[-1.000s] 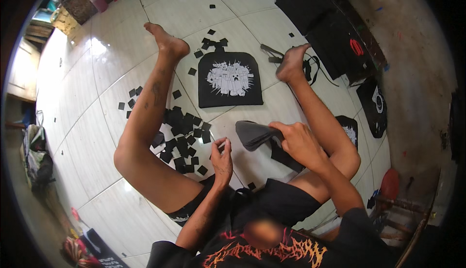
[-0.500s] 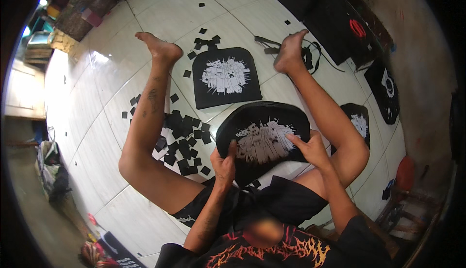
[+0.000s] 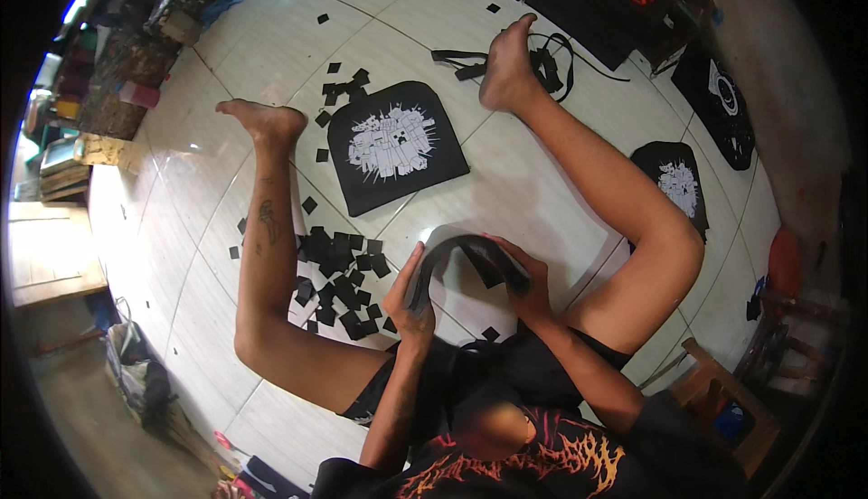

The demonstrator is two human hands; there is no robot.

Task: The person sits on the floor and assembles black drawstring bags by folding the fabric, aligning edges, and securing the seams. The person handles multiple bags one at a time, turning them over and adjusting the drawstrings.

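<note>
Black stack of thin, flexible sheets (image 3: 432,259): is arching between the left hand (image 3: 409,302) and the right hand (image 3: 532,291), above the white tiled floor (image 3: 533,196).
Left fingers: are gripping the stack's left end.
Right fingers: are gripping its right end.
Curve: even pressure from both sides is probably serving best, keeping edges aligned and avoiding creases.
Round-topped black panel with white print (image 3: 400,142): is lying flat on the floor ahead.

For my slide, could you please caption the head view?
Left hand and right hand hold arched, dark, layered sheets above glossy pale floor tiles.
</note>
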